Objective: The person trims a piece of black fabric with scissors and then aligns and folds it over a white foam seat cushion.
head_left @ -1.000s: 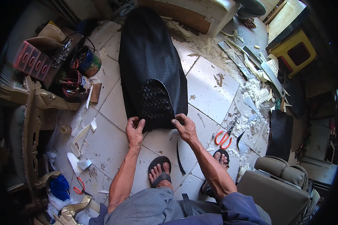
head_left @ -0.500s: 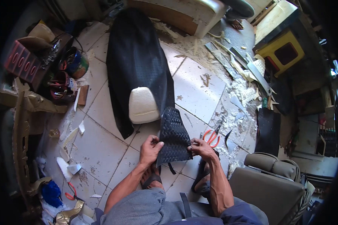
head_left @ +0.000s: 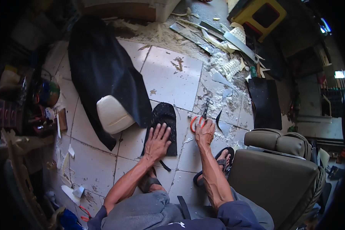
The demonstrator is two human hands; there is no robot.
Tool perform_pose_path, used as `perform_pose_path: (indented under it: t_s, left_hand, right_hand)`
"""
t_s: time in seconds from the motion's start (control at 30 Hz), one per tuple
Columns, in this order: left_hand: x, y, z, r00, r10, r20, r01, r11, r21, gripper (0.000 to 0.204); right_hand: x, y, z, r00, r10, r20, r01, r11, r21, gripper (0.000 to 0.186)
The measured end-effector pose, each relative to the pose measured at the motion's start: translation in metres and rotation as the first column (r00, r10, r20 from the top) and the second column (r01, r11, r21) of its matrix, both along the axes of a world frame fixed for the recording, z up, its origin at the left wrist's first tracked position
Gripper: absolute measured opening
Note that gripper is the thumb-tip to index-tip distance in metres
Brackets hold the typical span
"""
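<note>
My left hand (head_left: 157,142) lies flat with spread fingers on a small textured black piece (head_left: 164,113) on the tiled floor. My right hand (head_left: 205,132) is at the orange-handled scissors (head_left: 193,123) to its right, fingers curled onto the handles; the dark blades point away from me. A large black sheet or cover (head_left: 103,65) lies at the left, draped over a pale foam form (head_left: 113,114) whose near end is exposed. A narrow black strip sticks out below the small piece.
A grey-brown padded seat (head_left: 272,180) stands at the near right. Scraps and metal strips (head_left: 239,48) lie at upper right by a yellow frame (head_left: 272,11) and a black sheet (head_left: 262,103). Containers (head_left: 48,94) line the left side, with more red-handled scissors (head_left: 84,212) nearer me.
The small black piece came away from the large cover, exposing foam, and now lies flat. My left hand flattened onto it; my right hand moved to the scissors. The view shifted.
</note>
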State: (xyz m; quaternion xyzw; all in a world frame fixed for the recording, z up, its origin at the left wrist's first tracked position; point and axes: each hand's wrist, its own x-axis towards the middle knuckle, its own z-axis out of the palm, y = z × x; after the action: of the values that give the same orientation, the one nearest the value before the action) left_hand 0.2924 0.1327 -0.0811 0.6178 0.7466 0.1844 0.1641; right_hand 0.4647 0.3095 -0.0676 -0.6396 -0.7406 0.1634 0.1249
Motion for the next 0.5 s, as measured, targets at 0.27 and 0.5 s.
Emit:
perform_pose_path:
  t_s: [0.27, 0.5]
  left_hand:
    - [-0.040, 0.041, -0.014, 0.988, -0.062, -0.141, 0.092, 0.972, 0.217, 0.048]
    - [0.017, 0.007, 0.007, 0.970, -0.126, 0.208, 0.085, 0.977, 0.195, 0.035]
  right_hand:
    - [0.022, -0.039, 0.032, 0.881, -0.367, -0.297, 0.169, 0.832, -0.528, 0.046]
    - [0.043, -0.185, 0.049, 0.879, -0.401, -0.257, 0.131, 0.722, -0.679, 0.063]
